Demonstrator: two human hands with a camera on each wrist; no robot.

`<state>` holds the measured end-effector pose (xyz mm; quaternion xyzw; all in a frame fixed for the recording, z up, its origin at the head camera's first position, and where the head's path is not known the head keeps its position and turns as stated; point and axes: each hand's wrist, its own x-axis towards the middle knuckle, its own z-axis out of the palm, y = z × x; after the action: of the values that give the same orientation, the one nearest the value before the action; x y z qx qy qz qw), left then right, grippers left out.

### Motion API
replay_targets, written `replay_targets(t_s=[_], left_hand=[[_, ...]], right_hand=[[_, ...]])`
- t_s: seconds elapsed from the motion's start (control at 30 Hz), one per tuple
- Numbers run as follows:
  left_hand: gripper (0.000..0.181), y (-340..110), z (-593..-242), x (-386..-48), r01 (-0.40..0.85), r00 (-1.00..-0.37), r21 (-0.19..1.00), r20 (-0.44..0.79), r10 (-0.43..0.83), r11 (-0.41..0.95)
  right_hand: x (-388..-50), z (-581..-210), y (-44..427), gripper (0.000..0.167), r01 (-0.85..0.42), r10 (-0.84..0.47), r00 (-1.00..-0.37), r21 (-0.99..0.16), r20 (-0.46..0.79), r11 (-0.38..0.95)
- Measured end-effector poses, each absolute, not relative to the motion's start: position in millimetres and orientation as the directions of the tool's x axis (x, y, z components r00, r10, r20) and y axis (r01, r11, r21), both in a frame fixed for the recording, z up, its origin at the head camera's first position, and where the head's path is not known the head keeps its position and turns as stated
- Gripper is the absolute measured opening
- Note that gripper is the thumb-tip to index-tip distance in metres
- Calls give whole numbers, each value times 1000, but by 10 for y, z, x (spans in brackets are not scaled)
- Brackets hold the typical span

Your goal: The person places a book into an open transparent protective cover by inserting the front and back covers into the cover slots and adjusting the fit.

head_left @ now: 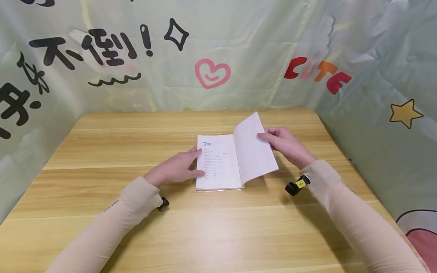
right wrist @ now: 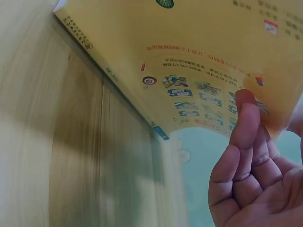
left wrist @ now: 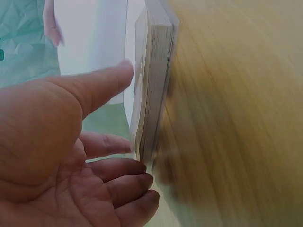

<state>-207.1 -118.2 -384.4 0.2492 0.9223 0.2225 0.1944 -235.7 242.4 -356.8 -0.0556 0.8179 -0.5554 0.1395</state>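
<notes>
An open book (head_left: pixel 219 163) lies on the wooden table, its left page printed with small lines of text and a blue heading. My left hand (head_left: pixel 177 167) is at the book's left edge, thumb and fingers apart; in the left wrist view, the fingertips touch the side of the thick page block (left wrist: pixel 158 71). My right hand (head_left: pixel 288 146) pinches the outer edge of the raised back cover (head_left: pixel 254 149), thumb on its blank white inside. Seen from the right wrist, the cover's yellow outside (right wrist: pixel 189 42) carries print and small pictures, with fingers of the right hand (right wrist: pixel 255 175) against it.
The wooden table (head_left: pixel 119 151) extends around the book on every side. A pale fabric backdrop (head_left: pixel 246 45) with drawings and lettering hangs behind the table and at both sides. Each wrist wears a black camera strap (head_left: pixel 295 185).
</notes>
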Motion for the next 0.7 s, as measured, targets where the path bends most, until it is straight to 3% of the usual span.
replay_targets(t_s=[0.23, 0.7], left_hand=[[77, -1217, -3864, -2073, 386, -791, 513, -244, 561, 767], [58, -1266, -3903, -2124, 397, -784, 551, -212, 583, 734]], right_hand=[[-2342, -3525, 2319, 51, 39, -282, -949, -942, -139, 333], [-2313, -3589, 1984, 50, -19, -385, -915, -943, -117, 333]])
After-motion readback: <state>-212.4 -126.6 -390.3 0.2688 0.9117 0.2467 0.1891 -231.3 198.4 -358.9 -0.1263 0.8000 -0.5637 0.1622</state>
